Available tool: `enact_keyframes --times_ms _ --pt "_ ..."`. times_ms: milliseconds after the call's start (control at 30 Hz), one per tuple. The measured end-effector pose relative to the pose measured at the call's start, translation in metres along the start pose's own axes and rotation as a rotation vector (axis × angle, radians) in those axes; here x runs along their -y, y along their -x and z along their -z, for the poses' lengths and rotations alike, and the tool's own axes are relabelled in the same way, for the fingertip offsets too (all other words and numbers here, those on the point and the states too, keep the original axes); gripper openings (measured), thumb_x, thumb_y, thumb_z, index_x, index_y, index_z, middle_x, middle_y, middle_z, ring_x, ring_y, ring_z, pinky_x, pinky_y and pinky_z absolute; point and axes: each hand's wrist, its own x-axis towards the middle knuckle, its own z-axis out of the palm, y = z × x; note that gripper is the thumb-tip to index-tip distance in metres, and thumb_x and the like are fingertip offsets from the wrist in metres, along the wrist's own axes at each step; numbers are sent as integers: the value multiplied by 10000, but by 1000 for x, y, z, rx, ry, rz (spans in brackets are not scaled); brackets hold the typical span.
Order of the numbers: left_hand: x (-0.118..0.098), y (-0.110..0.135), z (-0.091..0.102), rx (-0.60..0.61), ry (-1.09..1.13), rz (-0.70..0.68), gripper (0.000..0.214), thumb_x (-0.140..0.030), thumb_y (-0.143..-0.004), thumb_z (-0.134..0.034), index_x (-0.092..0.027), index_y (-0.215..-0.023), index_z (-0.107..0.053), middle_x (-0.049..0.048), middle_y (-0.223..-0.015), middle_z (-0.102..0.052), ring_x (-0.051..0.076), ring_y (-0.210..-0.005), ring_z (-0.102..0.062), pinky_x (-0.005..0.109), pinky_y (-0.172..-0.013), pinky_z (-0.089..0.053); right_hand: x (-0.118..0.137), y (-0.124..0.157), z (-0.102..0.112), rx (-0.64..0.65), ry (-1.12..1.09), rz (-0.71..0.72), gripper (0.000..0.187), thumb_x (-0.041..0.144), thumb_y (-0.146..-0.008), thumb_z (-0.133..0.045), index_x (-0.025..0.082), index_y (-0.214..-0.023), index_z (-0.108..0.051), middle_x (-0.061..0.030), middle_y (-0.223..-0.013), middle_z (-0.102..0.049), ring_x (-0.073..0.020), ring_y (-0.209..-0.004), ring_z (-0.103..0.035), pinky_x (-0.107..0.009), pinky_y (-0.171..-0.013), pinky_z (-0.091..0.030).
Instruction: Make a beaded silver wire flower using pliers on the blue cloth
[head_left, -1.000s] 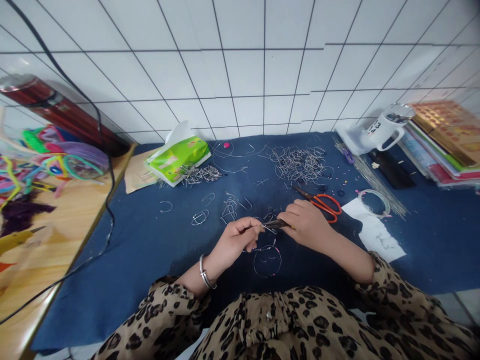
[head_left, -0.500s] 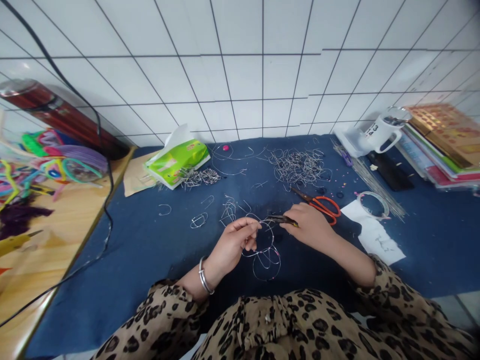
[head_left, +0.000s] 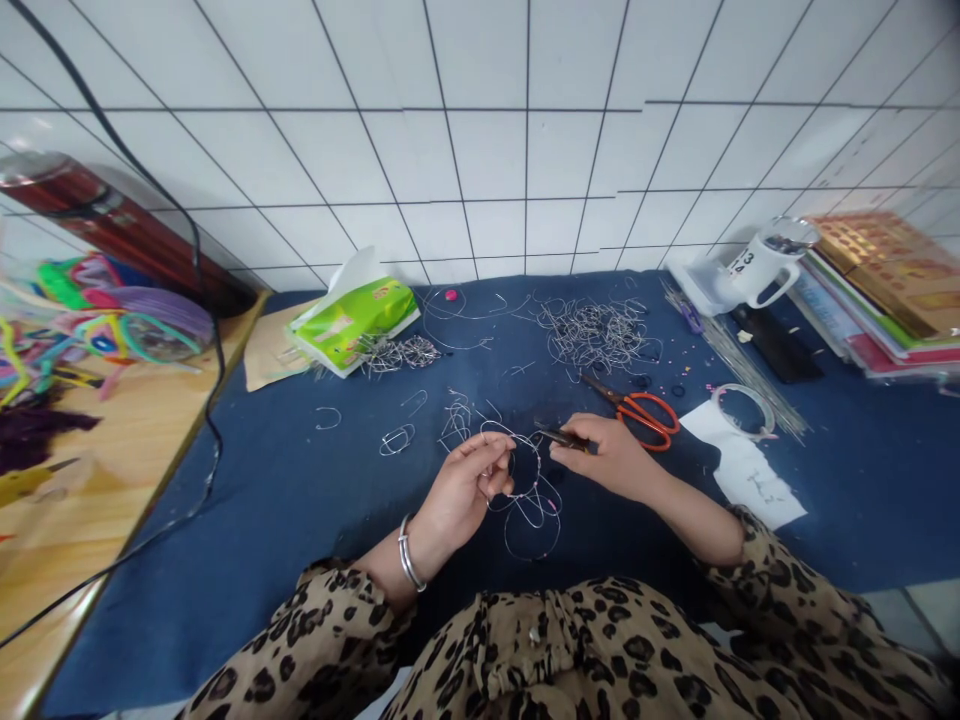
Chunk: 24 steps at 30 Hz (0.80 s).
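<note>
Between thumb and fingers my left hand (head_left: 471, 490) pinches a looped wire piece (head_left: 538, 476), thin and silvery with small pink beads on its rings. The lower rings hang over the blue cloth toward my body. My right hand (head_left: 611, 455) is closed around dark-handled pliers (head_left: 564, 436), their jaws pointing left, close beside the upper ring. Whether the jaws touch the wire I cannot tell. Just beyond the right hand lie scissors (head_left: 651, 418) with orange handles. Bent wire pieces (head_left: 456, 420) lie beyond my left hand.
A tangle of wire pieces (head_left: 596, 335) lies toward the tiled wall, near a green tissue pack (head_left: 356, 325). At right are a wire coil (head_left: 744, 410), white paper (head_left: 750, 470), a white mug (head_left: 761, 268) and stacked books (head_left: 885, 290). A black cable (head_left: 217, 430) runs along the left.
The pliers in my right hand have come away from the upper ring a little and tilted. My left hand has shifted slightly left with the wire piece.
</note>
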Motion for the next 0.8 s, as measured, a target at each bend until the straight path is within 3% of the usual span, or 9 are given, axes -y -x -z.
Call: enact_keyframes --times_ms 333,800 --pt "5 1 2 24 47 25 119 -243 -809 -585 -136 -857 -606 -41 -648 -484 15 -408 -325 221 -485 -419 6 -1 -7 -25 -56 86 166 321 -768 -630 166 -827 -641 -10 -748 -559 -125 -724 -512 -259 -706 -397" --pt "6 3 -1 58 37 65 99 -227 -824 -570 -141 -867 -596 -45 -638 -472 21 -416 -340 226 -501 -422 -1 -1 -11 -122 -122 51 106 247 -798 -559 176 -840 -625 -4 -777 -537 -113 -723 -518 -247 -695 -402"
